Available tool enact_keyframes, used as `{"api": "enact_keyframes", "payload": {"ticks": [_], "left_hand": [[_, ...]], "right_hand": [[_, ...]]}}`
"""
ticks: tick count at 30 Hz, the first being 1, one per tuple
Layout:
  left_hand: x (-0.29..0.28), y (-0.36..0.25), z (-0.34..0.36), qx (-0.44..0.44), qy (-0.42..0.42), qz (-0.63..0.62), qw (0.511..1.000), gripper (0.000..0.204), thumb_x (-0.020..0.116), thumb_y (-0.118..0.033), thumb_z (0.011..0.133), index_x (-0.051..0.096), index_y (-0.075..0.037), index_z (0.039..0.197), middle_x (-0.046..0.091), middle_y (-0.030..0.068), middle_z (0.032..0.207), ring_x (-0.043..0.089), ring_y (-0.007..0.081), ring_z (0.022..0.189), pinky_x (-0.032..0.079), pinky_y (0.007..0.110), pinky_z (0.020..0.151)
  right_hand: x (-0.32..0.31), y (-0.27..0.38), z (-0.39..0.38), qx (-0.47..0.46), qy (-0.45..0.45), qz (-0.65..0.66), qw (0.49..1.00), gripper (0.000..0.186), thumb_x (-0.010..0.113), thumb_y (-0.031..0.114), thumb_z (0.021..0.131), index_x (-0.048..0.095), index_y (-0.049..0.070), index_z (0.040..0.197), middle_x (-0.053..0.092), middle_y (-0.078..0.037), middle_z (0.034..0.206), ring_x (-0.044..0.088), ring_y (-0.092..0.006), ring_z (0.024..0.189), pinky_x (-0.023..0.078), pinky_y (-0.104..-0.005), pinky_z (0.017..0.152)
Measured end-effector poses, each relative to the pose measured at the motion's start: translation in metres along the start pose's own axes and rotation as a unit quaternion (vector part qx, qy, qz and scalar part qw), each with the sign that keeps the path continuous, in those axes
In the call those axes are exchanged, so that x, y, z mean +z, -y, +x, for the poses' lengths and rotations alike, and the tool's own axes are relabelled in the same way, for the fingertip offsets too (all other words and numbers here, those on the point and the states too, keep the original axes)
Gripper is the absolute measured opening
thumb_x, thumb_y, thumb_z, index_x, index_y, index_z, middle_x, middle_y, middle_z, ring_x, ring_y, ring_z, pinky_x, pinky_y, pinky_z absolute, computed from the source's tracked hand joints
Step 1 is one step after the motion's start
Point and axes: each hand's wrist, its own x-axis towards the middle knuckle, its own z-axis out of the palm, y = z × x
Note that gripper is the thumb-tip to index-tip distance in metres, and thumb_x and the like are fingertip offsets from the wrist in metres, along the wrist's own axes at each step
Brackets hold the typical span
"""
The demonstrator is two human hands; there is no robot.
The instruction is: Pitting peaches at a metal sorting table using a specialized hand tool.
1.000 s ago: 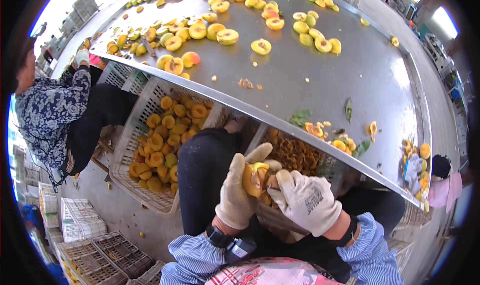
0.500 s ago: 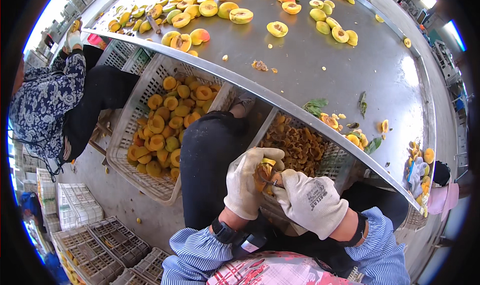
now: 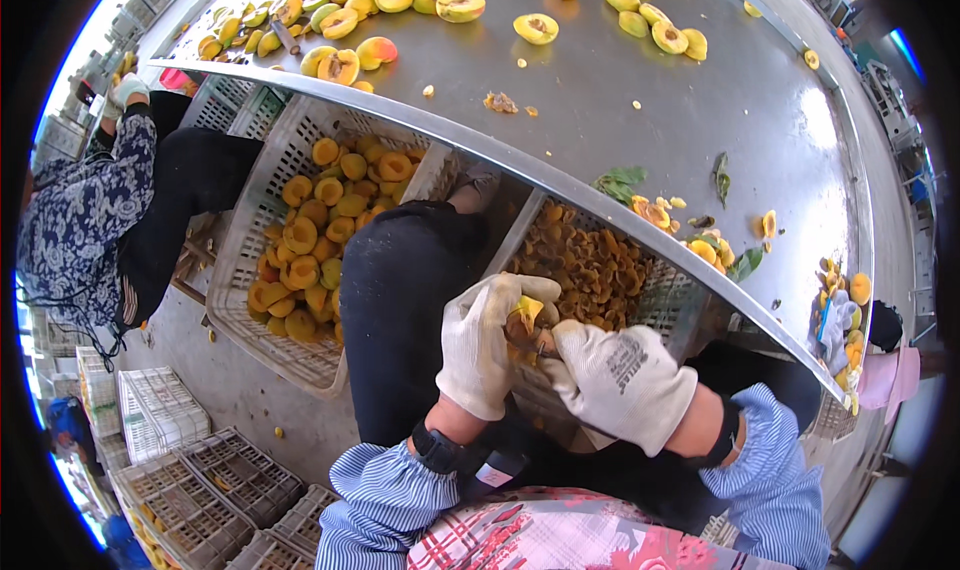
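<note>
Both my hands wear off-white gloves and meet over my lap, above a crate. My left hand [image 3: 485,345] is closed around a yellow peach half [image 3: 526,313], its cut side turned toward my right hand. My right hand [image 3: 625,385] grips a small pitting tool [image 3: 545,344] against the fruit; its metal end is blurred now, but a curved metal end showed half a second ago. Below them, brown pits and scraps [image 3: 590,270] fill part of the crate. To the left, a white plastic crate [image 3: 285,368] holds many pitted peach halves [image 3: 302,236].
Ahead is a raised-rim steel table [image 3: 600,90] with halved peaches [image 3: 461,7], leaves [image 3: 622,182] and scraps. Fruit waste and a pale cloth [image 3: 836,335] lie at its right corner. A co-worker in a patterned sleeve [image 3: 140,150] sits at left. Stacked crates [image 3: 200,500] stand lower left.
The view has shifted slightly. My hands stay together on the peach half, and the tool's metal end has turned and shows less than before.
</note>
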Motion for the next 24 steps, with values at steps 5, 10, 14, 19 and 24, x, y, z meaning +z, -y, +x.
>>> {"api": "enact_keyframes", "payload": {"ticks": [5,10,14,19,24], "left_hand": [[0.002,-0.003,-0.002,-0.115,0.044,-0.093,0.988,0.029,0.078,-0.020,0.080,0.069,-0.001,0.100,0.071,0.0111,0.086,0.071,0.0243,0.079,0.055,0.031,0.073],[0.001,0.006,0.002,0.007,0.071,-0.002,0.997,0.030,0.081,-0.020,0.078,0.067,-0.001,0.098,0.073,0.0118,0.092,0.072,0.0258,0.083,0.056,0.033,0.076],[-0.003,0.007,0.002,0.061,0.122,0.059,0.989,0.033,0.081,-0.018,0.079,0.063,-0.001,0.100,0.074,0.0118,0.096,0.072,0.0251,0.088,0.056,0.033,0.080],[-0.003,0.015,-0.001,0.051,0.170,0.094,0.980,0.035,0.079,-0.013,0.083,0.057,-0.001,0.107,0.073,0.0129,0.101,0.071,0.0232,0.090,0.056,0.033,0.083],[-0.001,0.027,-0.009,-0.018,0.136,-0.124,0.983,0.031,0.070,-0.002,0.090,0.052,-0.002,0.115,0.070,0.0165,0.112,0.069,0.0229,0.096,0.056,0.034,0.089]], "right_hand": [[-0.025,-0.010,0.003,0.059,0.124,0.178,0.974,0.035,0.053,0.033,0.100,0.054,-0.002,0.099,0.065,-0.022,0.072,0.067,-0.0392,0.067,0.054,-0.0476,0.062],[-0.023,-0.015,0.001,0.025,0.135,0.122,0.983,0.034,0.053,0.034,0.100,0.055,0.000,0.100,0.065,-0.021,0.073,0.067,-0.0392,0.068,0.053,-0.0467,0.062],[-0.028,-0.024,0.006,0.051,0.196,0.236,0.951,0.036,0.049,0.035,0.102,0.056,-0.001,0.101,0.068,-0.019,0.078,0.069,-0.0371,0.073,0.055,-0.0452,0.066],[-0.017,-0.026,0.001,-0.003,0.174,0.096,0.980,0.040,0.051,0.038,0.101,0.061,0.000,0.096,0.068,-0.022,0.081,0.069,-0.0355,0.077,0.054,-0.0417,0.069],[0.011,-0.038,-0.003,0.069,0.193,0.519,0.830,0.041,0.051,0.036,0.103,0.063,-0.002,0.093,0.057,-0.005,0.062,0.056,-0.0176,0.050,0.048,-0.0339,0.049]]}}
